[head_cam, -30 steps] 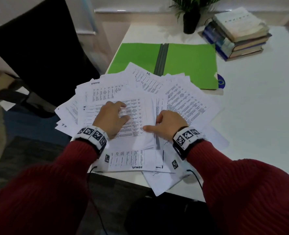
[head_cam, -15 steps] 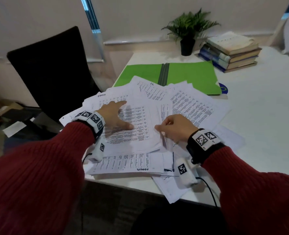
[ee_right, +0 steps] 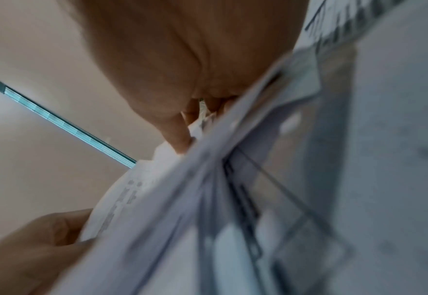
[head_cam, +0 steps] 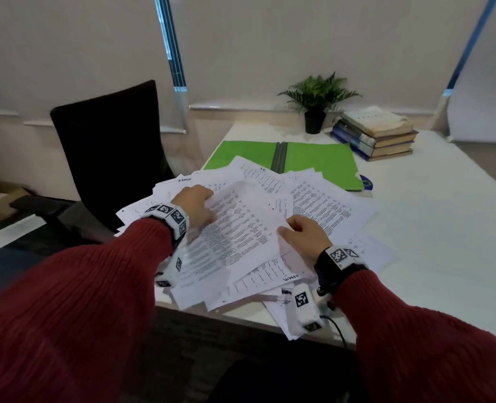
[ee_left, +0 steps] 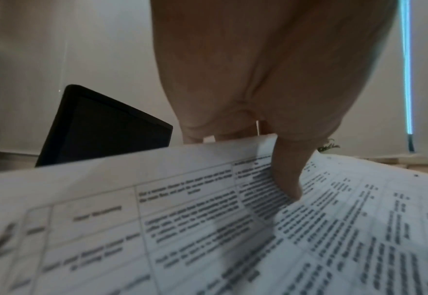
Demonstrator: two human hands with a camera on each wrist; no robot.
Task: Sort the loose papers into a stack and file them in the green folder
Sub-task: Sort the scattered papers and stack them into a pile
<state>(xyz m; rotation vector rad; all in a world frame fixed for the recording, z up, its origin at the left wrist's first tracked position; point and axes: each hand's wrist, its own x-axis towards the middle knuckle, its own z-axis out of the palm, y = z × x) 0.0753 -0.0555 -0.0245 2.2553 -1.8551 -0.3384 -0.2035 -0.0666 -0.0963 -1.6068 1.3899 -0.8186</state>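
I am early in the job, by my reckoning: nothing is stacked and nothing is filed.

On the left, beyond the table's edge, stands a dark chair [head_cam: 110, 146]. My left hand [head_cam: 195, 206] grips the left edge of a sheet [head_cam: 241, 228] that is lifted a little off the heap; in the left wrist view my thumb [ee_left: 287, 179] lies on its printed face and the other fingers go under the edge. My right hand [head_cam: 302, 238] pinches the same sheet's right edge, thumb on top. The right wrist view is blurred, but it shows several paper edges at my fingers, so I cannot tell whether I hold one sheet or a few.

Under and around it the papers [head_cam: 328, 205] lie fanned across the near part of the table [head_cam: 444, 242], at many angles, some hanging over the near edge.

Behind them the folder [head_cam: 322, 161] lies open and flat. Both green halves show bare; nothing is in it that I can see. A few sheets overlap its near edge, resting on it, not filed.

Further right, at the back, are a plant [head_cam: 316, 112] and some books [head_cam: 377, 135], apart from the papers.

What is left, I judge: gather every sheet, square them, lay the stack in the folder and close it.
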